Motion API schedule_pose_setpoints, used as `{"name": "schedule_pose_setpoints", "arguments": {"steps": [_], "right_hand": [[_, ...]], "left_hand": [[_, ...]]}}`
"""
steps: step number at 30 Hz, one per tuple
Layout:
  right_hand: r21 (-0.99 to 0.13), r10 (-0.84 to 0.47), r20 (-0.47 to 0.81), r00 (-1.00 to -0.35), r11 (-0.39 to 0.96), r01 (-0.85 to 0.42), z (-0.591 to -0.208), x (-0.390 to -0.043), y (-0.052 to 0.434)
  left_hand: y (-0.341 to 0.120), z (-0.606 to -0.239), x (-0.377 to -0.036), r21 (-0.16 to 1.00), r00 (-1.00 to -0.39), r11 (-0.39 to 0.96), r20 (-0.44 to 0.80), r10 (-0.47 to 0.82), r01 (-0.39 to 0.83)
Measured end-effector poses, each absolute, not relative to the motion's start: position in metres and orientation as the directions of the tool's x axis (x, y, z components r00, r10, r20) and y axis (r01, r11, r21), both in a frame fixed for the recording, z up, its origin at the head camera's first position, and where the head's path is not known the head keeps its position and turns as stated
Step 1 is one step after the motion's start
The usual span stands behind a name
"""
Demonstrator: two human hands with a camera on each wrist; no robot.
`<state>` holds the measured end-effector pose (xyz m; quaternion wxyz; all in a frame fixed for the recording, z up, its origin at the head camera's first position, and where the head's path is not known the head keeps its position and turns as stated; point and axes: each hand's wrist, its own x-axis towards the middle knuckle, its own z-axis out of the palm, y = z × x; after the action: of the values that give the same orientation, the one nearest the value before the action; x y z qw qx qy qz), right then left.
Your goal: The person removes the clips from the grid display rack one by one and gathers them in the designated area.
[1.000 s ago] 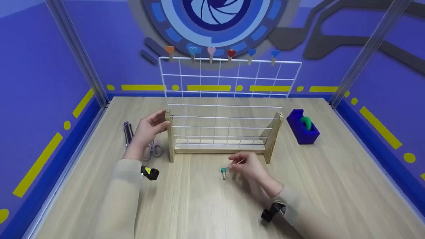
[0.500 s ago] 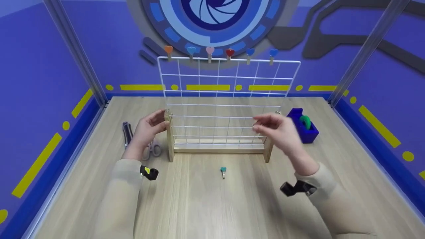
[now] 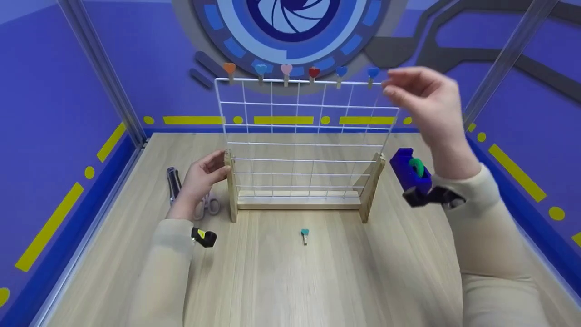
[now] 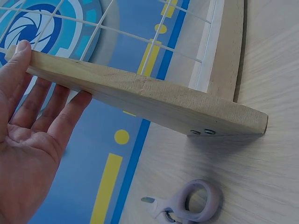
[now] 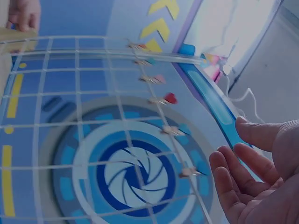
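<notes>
Left hand (image 3: 203,175) rests straight fingers on the left wooden upright (image 3: 232,184) of the white wire grid rack (image 3: 304,136). Right hand (image 3: 424,102) empty, fingers relaxed, near the rightmost blue heart-shaped clip (image 3: 373,73). Right wrist view shows the clips' pegs; head view shows the teal clip (image 3: 305,235) on the light wood tabletop (image 3: 281,281), blue walls.

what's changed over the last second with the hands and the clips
The right hand let go of the teal clip on the table and rose to the grid's top right corner, by the blue clip, fingers open. The left hand stayed on the wooden post; six clips stayed on top.
</notes>
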<state>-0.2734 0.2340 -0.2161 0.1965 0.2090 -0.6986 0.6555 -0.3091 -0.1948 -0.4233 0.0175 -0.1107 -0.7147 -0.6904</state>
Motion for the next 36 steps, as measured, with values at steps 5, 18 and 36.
{"name": "schedule_pose_setpoints", "arguments": {"steps": [5, 18, 36], "right_hand": [[-0.844, -0.037, 0.532, -0.846, 0.062, -0.533, -0.189, -0.294, 0.241], [-0.832, -0.275, 0.294, -0.916, 0.399, -0.386, -0.182, -0.339, 0.254], [-0.82, -0.204, 0.231, -0.951, 0.485, -0.304, -0.187, -0.343, 0.249]], "left_hand": [[-0.193, -0.417, -0.304, 0.984, -0.976, 0.03, 0.17, 0.135, 0.175], [-0.193, -0.419, -0.305, 0.985, -0.976, 0.003, 0.173, 0.133, 0.175], [-0.199, -0.44, -0.321, 0.982, -0.976, 0.012, 0.184, 0.116, 0.187]]}}
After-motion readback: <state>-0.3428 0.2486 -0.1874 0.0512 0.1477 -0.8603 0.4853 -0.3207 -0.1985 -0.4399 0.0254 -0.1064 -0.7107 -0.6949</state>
